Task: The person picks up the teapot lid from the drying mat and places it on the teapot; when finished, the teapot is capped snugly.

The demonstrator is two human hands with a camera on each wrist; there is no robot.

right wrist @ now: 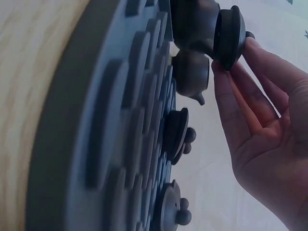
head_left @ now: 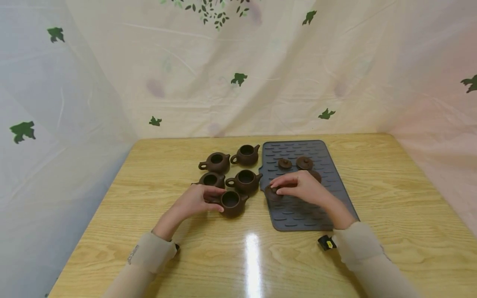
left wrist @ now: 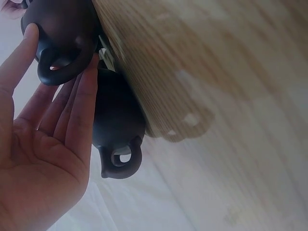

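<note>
My left hand grips the nearest brown clay teapot, thumb on one side of its body and fingers on the other. That teapot has no lid, and its spout points right. In the left wrist view its handle faces my palm. With thumb and fingertips, my right hand pinches a small brown teapot lid by its knob and rim. The lid is tilted on edge in the right wrist view and overlaps the mat's left edge in the head view.
Several more lidless teapots stand close behind the gripped one. A grey ridged drying mat lies to their right, bearing other lids, one partly hidden by my right hand. A patterned cloth hangs behind the wooden table.
</note>
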